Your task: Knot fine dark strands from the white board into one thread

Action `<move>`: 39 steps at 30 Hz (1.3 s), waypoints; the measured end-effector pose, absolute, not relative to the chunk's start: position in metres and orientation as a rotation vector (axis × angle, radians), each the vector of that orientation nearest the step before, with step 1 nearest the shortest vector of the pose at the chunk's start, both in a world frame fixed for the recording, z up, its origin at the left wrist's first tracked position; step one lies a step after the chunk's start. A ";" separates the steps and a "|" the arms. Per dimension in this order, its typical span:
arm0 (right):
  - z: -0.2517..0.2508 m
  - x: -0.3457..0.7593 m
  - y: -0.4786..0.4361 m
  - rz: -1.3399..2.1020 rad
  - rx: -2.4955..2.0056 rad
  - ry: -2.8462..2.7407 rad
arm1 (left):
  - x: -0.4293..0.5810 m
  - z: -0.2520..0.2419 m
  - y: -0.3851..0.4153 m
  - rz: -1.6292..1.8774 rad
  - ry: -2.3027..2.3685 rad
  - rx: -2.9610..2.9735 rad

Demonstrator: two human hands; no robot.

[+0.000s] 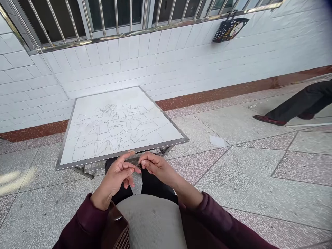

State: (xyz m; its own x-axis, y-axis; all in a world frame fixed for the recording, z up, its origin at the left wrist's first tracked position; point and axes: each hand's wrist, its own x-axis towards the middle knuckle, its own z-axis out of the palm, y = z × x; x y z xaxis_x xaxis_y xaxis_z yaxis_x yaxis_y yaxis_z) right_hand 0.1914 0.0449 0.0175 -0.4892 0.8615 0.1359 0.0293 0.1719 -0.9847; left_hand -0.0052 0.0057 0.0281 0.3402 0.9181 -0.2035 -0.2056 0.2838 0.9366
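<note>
My left hand point(116, 178) and my right hand point(155, 166) meet just below the near edge of a small white table point(168, 133) with a metal rim. Black scribbled lines cover the tabletop. The right hand's fingers are pinched together, perhaps on something thin that I cannot make out. My left hand's thumb points up and its fingers curl inward, their tips touching the right fingertips. Both arms wear dark maroon sleeves. My lap in dark trousers shows below the hands.
A white tiled wall with a barred window stands behind the table. A dark basket point(229, 29) hangs from the bars. Another person's leg and dark red shoe point(269, 120) cross the speckled floor at the right. A scrap of paper point(217, 141) lies on the floor.
</note>
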 end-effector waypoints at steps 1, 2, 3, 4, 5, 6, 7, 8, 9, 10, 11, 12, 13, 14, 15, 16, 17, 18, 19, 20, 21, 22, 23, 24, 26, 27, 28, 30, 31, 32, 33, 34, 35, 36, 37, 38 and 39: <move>0.017 0.191 0.045 1.377 -0.871 -1.708 | -0.006 0.028 0.006 0.896 0.916 0.974; 0.016 0.191 0.045 1.351 -0.887 -1.715 | -0.006 0.028 0.006 0.882 0.927 0.969; 0.015 0.191 0.046 1.327 -0.901 -1.720 | -0.007 0.027 0.006 0.869 0.937 0.968; 0.014 0.191 0.046 1.307 -0.912 -1.724 | -0.007 0.027 0.006 0.856 0.944 0.969; 0.014 0.191 0.046 1.290 -0.923 -1.727 | -0.007 0.026 0.006 0.845 0.949 0.972; 0.013 0.192 0.046 1.277 -0.935 -1.729 | -0.007 0.026 0.006 0.835 0.955 0.978; 0.013 0.192 0.047 1.269 -0.947 -1.724 | -0.008 0.025 0.005 0.828 0.963 0.985; 0.012 0.193 0.047 1.265 -0.959 -1.715 | -0.008 0.025 0.005 0.823 0.974 0.992; 0.012 0.193 0.048 1.265 -0.971 -1.703 | -0.008 0.024 0.004 0.822 0.989 1.001; 0.011 0.194 0.048 1.264 -0.984 -1.690 | -0.009 0.024 0.004 0.823 1.007 1.010; 0.009 0.194 0.048 1.262 -0.997 -1.674 | -0.009 0.024 0.004 0.824 1.026 1.022; 0.008 0.194 0.049 1.258 -1.010 -1.655 | -0.010 0.024 0.003 0.825 1.044 1.035; 0.006 0.194 0.049 1.250 -1.026 -1.632 | -0.012 0.024 0.004 0.821 1.060 1.050; 0.004 0.195 0.049 1.238 -1.045 -1.604 | -0.014 0.024 0.004 0.812 1.073 1.064; 0.003 0.195 0.049 1.226 -1.064 -1.571 | -0.016 0.024 0.004 0.798 1.084 1.076; 0.002 0.195 0.049 1.218 -1.082 -1.538 | -0.019 0.025 0.004 0.786 1.095 1.085; 0.002 0.195 0.049 1.218 -1.096 -1.511 | -0.022 0.025 0.005 0.783 1.109 1.091; 0.002 0.196 0.048 1.223 -1.105 -1.487 | -0.026 0.025 0.006 0.791 1.130 1.093; 0.003 0.197 0.048 1.234 -1.107 -1.463 | -0.029 0.026 0.007 0.808 1.159 1.095; 0.005 0.198 0.048 1.244 -1.106 -1.433 | -0.032 0.026 0.008 0.829 1.193 1.097; 0.008 0.199 0.048 1.253 -1.104 -1.397 | -0.034 0.026 0.009 0.852 1.226 1.099; 0.010 0.201 0.048 1.257 -1.103 -1.358 | -0.035 0.026 0.011 0.871 1.256 1.098; 0.013 0.203 0.048 1.258 -1.104 -1.323 | -0.036 0.026 0.012 0.888 1.279 1.093; 0.015 0.204 0.047 1.261 -1.106 -1.301 | -0.035 0.027 0.013 0.902 1.294 1.082; 0.018 0.205 0.046 1.281 -1.106 -1.304 | -0.032 0.028 0.016 0.928 1.298 1.050; 0.019 0.205 0.044 1.294 -1.105 -1.318 | -0.029 0.030 0.017 0.934 1.288 1.036; 0.019 0.204 0.043 1.306 -1.105 -1.334 | -0.025 0.031 0.019 0.933 1.270 1.029; 0.019 0.201 0.040 1.323 -1.107 -1.360 | -0.015 0.036 0.022 0.912 1.209 1.031; 0.018 0.200 0.039 1.325 -1.113 -1.371 | -0.010 0.038 0.023 0.896 1.173 1.033; 0.016 0.199 0.037 1.325 -1.123 -1.381 | -0.005 0.040 0.025 0.877 1.140 1.031; 0.015 0.198 0.036 1.322 -1.135 -1.394 | -0.001 0.042 0.027 0.857 1.110 1.027; 0.013 0.198 0.035 1.316 -1.147 -1.410 | 0.003 0.044 0.029 0.837 1.085 1.021; 0.012 0.198 0.035 1.308 -1.157 -1.427 | 0.007 0.045 0.030 0.819 1.068 1.013; 0.010 0.198 0.034 1.301 -1.163 -1.442 | 0.009 0.045 0.031 0.803 1.056 1.006; 0.009 0.199 0.034 1.301 -1.163 -1.457 | 0.011 0.045 0.032 0.791 1.048 0.997; 0.008 0.200 0.034 1.310 -1.154 -1.471 | 0.012 0.045 0.032 0.781 1.040 0.985; 0.007 0.201 0.034 1.330 -1.137 -1.479 | 0.013 0.044 0.032 0.775 1.032 0.968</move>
State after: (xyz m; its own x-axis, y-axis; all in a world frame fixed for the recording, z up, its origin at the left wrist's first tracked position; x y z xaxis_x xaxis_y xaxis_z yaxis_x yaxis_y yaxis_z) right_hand 0.2005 0.0344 0.0075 -0.2512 0.9679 0.0070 0.0957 0.0321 -0.9949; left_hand 0.0130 0.0319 0.0441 0.3330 0.8803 -0.3380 -0.0800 0.3835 0.9201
